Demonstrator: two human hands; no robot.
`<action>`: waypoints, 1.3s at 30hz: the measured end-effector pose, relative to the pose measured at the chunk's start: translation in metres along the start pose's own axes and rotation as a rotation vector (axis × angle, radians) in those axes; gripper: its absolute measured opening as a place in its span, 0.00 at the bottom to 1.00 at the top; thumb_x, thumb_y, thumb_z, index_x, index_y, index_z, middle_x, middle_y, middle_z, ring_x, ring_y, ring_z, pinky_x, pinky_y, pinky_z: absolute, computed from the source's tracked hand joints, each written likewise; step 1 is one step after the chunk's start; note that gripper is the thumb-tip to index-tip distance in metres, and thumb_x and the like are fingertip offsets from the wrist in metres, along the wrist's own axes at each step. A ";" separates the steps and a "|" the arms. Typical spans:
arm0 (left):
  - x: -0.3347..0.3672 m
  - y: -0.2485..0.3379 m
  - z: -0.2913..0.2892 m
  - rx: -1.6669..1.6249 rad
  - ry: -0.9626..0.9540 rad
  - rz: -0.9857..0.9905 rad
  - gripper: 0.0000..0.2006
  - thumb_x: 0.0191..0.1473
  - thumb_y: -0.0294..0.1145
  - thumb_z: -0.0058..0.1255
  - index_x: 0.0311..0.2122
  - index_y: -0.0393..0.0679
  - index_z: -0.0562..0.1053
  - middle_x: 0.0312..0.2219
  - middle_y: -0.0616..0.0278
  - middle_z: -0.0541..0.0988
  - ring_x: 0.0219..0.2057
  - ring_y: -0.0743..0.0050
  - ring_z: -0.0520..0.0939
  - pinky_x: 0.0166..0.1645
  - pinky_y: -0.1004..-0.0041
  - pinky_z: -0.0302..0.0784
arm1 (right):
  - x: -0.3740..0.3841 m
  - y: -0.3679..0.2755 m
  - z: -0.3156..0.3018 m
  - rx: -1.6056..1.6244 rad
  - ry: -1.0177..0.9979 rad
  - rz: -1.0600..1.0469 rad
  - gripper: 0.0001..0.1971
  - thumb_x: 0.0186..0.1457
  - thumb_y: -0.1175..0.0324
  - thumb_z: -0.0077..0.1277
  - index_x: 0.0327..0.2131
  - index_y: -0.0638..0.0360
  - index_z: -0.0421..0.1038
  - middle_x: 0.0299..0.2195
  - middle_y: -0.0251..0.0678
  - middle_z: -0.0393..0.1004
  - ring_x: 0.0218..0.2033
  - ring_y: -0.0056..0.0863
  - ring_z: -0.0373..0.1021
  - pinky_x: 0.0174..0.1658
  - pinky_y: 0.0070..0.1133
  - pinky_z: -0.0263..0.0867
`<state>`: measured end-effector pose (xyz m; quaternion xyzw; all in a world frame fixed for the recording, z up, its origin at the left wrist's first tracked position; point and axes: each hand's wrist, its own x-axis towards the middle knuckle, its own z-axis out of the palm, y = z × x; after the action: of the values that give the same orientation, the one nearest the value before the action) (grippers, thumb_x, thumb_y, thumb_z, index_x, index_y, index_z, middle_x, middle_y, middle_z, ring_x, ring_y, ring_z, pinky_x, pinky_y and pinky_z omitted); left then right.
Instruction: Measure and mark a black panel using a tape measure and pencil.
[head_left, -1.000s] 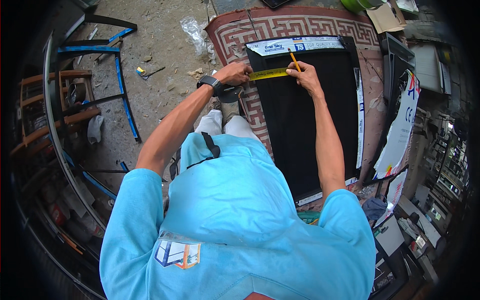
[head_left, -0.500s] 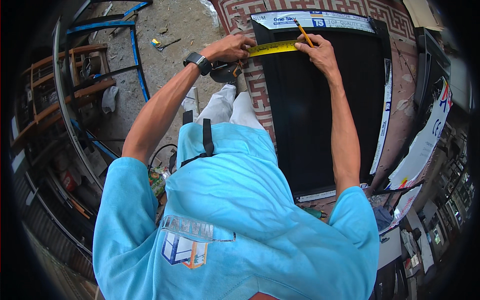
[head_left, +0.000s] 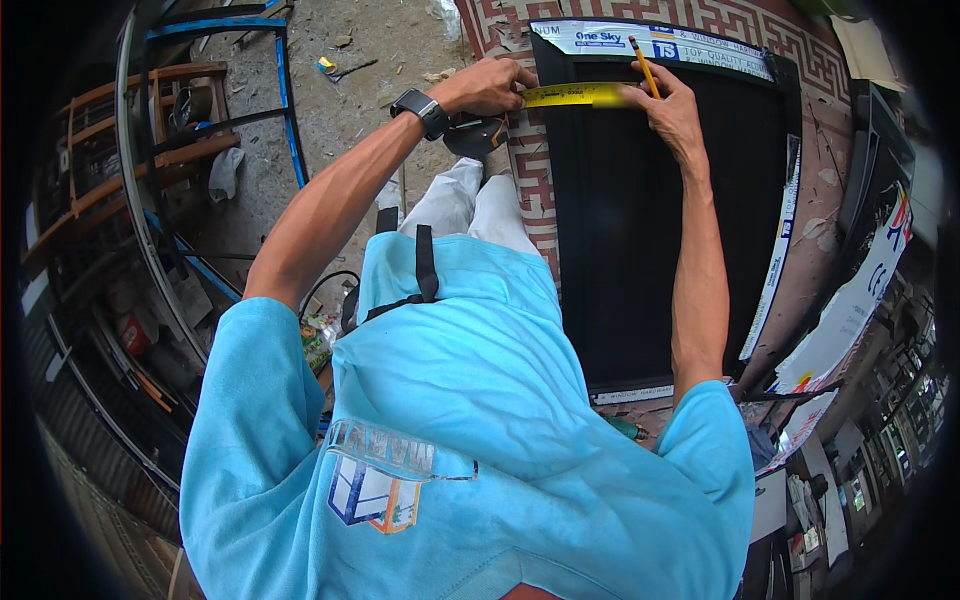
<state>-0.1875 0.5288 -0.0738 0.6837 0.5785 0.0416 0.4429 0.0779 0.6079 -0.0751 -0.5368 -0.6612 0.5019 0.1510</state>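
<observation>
A yellow tape measure (head_left: pixel 572 95) stretches between my hands across the top of a black framed panel (head_left: pixel 660 250), which has printed protective film on its edges. My left hand (head_left: pixel 488 87), with a dark watch at the wrist, is closed on the tape's left part; its case is not clearly visible. My right hand (head_left: pixel 674 112) pinches the tape's other end, which is blurred. A yellow pencil (head_left: pixel 646 70) sticks up from the same right-hand fingers. The tape passes just below the film strip along the panel's far edge.
The panel lies on a patterned red-and-white mat (head_left: pixel 815 130). Blue-edged dark frames (head_left: pixel 290 120) and wooden frames (head_left: pixel 110 170) stand at left. A film-covered piece (head_left: pixel 850 310) leans at right. A dark rounded thing with an orange mark (head_left: pixel 478 138) is below my left hand.
The whole view has shifted, so the panel and both hands appear further right. My right fingertips and the tape end are blurred now. Both hands keep their hold.
</observation>
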 end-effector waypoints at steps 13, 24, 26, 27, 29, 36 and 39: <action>0.002 0.001 0.003 -0.019 0.011 -0.047 0.19 0.49 0.28 0.47 0.48 0.38 0.70 0.38 0.46 0.77 0.30 0.64 0.82 0.39 0.73 0.78 | -0.005 -0.029 0.014 0.456 -0.270 -0.089 0.23 0.54 0.48 0.46 0.31 0.63 0.74 0.22 0.36 0.74 0.28 0.22 0.72 0.28 0.16 0.66; 0.000 0.000 0.002 0.025 0.029 -0.014 0.18 0.48 0.29 0.47 0.46 0.36 0.71 0.33 0.47 0.78 0.27 0.64 0.81 0.35 0.72 0.78 | 0.004 -0.020 0.027 0.400 -0.397 -0.209 0.13 0.54 0.65 0.43 0.36 0.61 0.74 0.26 0.34 0.73 0.25 0.17 0.69 0.30 0.14 0.65; 0.000 0.000 0.004 0.026 0.040 -0.002 0.18 0.48 0.29 0.47 0.46 0.36 0.71 0.33 0.47 0.78 0.27 0.64 0.81 0.35 0.72 0.78 | 0.002 -0.021 0.030 0.370 -0.381 -0.224 0.13 0.53 0.64 0.44 0.35 0.61 0.75 0.25 0.32 0.73 0.24 0.16 0.67 0.28 0.12 0.64; 0.000 0.000 0.004 0.025 0.054 0.010 0.18 0.47 0.29 0.47 0.46 0.36 0.71 0.32 0.47 0.79 0.27 0.63 0.81 0.35 0.71 0.78 | 0.000 -0.021 0.033 0.338 -0.367 -0.239 0.12 0.53 0.64 0.44 0.34 0.60 0.75 0.24 0.31 0.72 0.23 0.14 0.66 0.27 0.11 0.62; 0.001 0.001 0.002 0.025 0.035 -0.002 0.18 0.47 0.29 0.47 0.46 0.36 0.71 0.32 0.47 0.79 0.27 0.63 0.81 0.35 0.71 0.78 | -0.003 -0.022 0.038 0.307 -0.291 -0.267 0.12 0.52 0.65 0.44 0.33 0.60 0.75 0.22 0.30 0.72 0.22 0.13 0.66 0.25 0.10 0.61; 0.003 0.000 0.004 0.065 0.036 0.022 0.18 0.47 0.29 0.46 0.46 0.37 0.72 0.33 0.46 0.78 0.27 0.64 0.82 0.36 0.72 0.78 | -0.005 -0.019 0.045 0.297 -0.216 -0.255 0.11 0.48 0.66 0.45 0.26 0.62 0.75 0.19 0.31 0.71 0.19 0.16 0.65 0.25 0.12 0.63; 0.003 -0.001 0.006 0.012 0.019 -0.020 0.18 0.48 0.29 0.46 0.46 0.37 0.72 0.35 0.46 0.78 0.27 0.63 0.82 0.36 0.71 0.79 | -0.006 -0.018 0.048 0.247 -0.203 -0.313 0.10 0.48 0.68 0.44 0.25 0.62 0.74 0.18 0.31 0.71 0.18 0.14 0.64 0.23 0.11 0.61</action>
<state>-0.1839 0.5280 -0.0788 0.6801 0.5898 0.0402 0.4336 0.0348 0.5800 -0.0795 -0.3518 -0.6818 0.6008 0.2245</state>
